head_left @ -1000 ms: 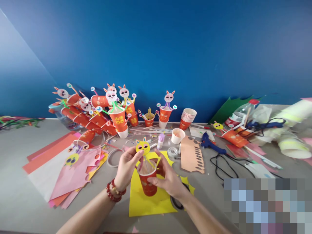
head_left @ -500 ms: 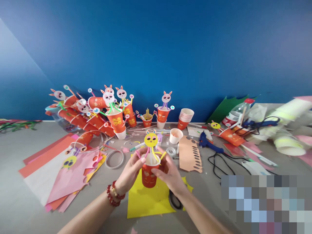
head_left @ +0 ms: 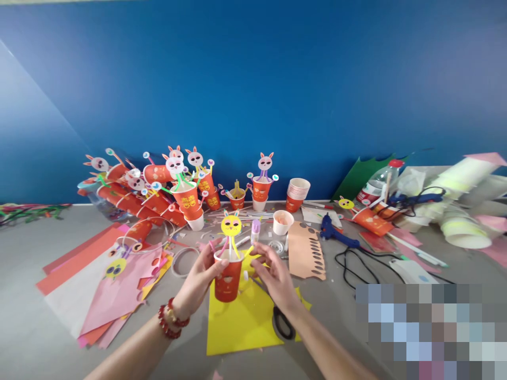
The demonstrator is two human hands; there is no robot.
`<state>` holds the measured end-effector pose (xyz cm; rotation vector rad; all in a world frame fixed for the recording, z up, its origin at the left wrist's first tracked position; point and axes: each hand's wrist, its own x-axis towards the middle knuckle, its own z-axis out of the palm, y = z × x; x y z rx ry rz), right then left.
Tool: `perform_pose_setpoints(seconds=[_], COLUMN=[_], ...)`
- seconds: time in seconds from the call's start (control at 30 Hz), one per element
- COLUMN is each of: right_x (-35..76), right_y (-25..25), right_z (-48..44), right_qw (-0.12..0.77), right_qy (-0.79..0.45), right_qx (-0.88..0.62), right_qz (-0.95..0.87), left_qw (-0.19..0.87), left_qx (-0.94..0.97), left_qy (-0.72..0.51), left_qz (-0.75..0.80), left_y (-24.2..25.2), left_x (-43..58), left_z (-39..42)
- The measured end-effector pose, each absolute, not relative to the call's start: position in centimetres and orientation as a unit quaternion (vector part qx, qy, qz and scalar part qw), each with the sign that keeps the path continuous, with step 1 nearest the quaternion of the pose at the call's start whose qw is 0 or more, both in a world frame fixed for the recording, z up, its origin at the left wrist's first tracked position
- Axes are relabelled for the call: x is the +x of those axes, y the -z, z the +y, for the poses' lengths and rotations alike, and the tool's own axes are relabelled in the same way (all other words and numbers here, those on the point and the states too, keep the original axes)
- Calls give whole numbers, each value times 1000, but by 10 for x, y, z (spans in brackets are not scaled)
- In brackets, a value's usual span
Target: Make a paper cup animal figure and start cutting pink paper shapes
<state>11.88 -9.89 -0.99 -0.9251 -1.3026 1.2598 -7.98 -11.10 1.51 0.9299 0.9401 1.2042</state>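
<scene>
Dial centred on the cup, 12 = blue wall (head_left: 253, 95). From my end: left hand (head_left: 198, 282) is clamped on the red cup (head_left: 227, 282) at its 9, thumb on the near side just under the rim, fingertips up by the pink strip (head_left: 225, 246). Cup is upright over the yellow sheet (head_left: 241, 332); can't tell if its base is touching down. Right hand (head_left: 277, 279) is apart from the left, at 3, fingers parted and curved, nothing gripped that I can see. Its fingertips are right beside the yellow strip (head_left: 249, 252); contact unclear.

I read this step as steadying the cup while tuning the strips. How I'd run it:
- Left: light squeeze. The wall looks like paper and would likely oval if I press hard.
- Right: pinch the yellow strip low, near the rim. Pulling at the tip could work its root loose.
- Small bends, and stay off the yellow rabbit face (head_left: 231, 225) at 12; its stem looks thin.
- Match the strip angles left to right. White-rabbit cup (head_left: 261, 187) at 1 makes a handy reference.
- Watch the right wrist: scissors (head_left: 291, 331) are near it at 4.
</scene>
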Motion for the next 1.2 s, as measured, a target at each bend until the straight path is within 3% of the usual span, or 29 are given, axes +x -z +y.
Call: perform_pose_setpoints(seconds=[0.17,0.53,0.77,1.0,1.2], right_x=[124,127,131,150,144], right_y=[9,20,11,-21,-1], right_z=[-93,-87,-87,-102,-111], right_qw=[580,601,452,227,148], right_qy=[-515,-414,-448,-211,-147], right_qx=[-411,-411,-446,-484,-500], right_qz=[-479,-546,-629,-818,-840], left_qw=[530,505,519,490,460], left_qx=[427,323,346,370,430], left_qy=[-522,-551,-535,-528,-515], left_qz=[515,581,570,586,582], left_y=[-7,-7,-4,-8,0], left_x=[-107,-135,-114,-127,-133], left_z=[-119,-112,-101,-99,-96])
